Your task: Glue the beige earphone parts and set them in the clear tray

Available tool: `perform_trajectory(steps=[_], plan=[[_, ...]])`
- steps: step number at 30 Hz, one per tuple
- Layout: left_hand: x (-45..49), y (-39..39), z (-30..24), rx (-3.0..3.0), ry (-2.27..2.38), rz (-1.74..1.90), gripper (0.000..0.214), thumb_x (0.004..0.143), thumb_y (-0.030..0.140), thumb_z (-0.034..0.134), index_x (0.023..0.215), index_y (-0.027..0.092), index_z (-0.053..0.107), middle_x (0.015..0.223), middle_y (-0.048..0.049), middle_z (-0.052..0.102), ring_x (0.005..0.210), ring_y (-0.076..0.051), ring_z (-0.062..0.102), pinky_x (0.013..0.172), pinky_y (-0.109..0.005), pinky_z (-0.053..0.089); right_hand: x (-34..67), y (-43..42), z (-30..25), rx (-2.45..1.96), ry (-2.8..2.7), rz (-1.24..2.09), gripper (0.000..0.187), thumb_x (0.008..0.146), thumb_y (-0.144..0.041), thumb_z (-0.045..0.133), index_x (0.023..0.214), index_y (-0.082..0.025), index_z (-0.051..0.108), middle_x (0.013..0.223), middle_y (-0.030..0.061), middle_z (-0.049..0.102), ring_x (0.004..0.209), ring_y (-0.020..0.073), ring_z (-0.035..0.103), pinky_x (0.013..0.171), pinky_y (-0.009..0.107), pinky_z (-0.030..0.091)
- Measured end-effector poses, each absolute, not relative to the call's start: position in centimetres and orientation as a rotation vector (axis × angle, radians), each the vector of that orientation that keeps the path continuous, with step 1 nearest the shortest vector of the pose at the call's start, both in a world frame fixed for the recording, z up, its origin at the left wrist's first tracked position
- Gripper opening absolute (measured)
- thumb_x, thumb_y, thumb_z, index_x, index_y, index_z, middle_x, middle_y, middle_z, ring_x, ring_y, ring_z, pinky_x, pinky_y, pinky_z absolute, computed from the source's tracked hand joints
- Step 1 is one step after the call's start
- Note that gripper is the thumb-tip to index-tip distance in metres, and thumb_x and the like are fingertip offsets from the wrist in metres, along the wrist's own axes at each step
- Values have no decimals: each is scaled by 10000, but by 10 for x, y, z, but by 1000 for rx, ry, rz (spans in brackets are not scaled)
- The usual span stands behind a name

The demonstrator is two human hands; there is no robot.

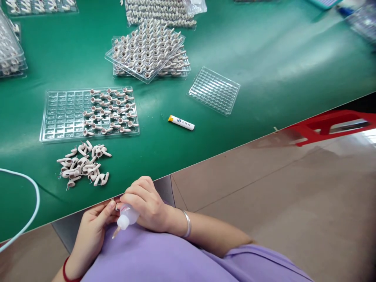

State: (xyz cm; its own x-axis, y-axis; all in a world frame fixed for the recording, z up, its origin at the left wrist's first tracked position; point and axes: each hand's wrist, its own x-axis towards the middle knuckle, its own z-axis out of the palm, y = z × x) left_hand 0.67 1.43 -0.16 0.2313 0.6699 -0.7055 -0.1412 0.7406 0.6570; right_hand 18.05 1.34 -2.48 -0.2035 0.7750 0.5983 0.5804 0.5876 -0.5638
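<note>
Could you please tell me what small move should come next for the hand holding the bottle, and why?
I would probably turn the right hand so that the nozzle of the bottle points away from the purple garment: it aims down toward that, rather than at where the left hand meets the right. Whatever is pinched there is too small to make out.
</note>
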Motion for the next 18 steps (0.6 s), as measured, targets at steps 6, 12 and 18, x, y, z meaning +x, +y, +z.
perform_trajectory(steps=[6,12,18], plan=[[4,15,3,483,1253,570,339,636,413,840,874,177,789,719,-56,737,627,-146,638,597,-227,526,182,14,-23,-1065,-1876,353,63,879,-164,590,932,-198,583,800,11,669,754,153,554,747,333,391],[-11,9,6,584,1226,535,312,700,397,804,937,195,790,820,-83,760,729,-180,667,644,-243,541,191,17,-12,-1003,-1765,567,151,866,-222,646,960,-201,530,775,1,651,714,134,587,705,277,458],[-12,12,21,584,1243,548,360,652,457,821,902,198,798,731,-85,748,676,-182,649,599,-245,524,197,20,7,-1104,-1667,936,368,816,-308,682,1090,-208,456,924,22,618,714,118,587,615,227,483]])
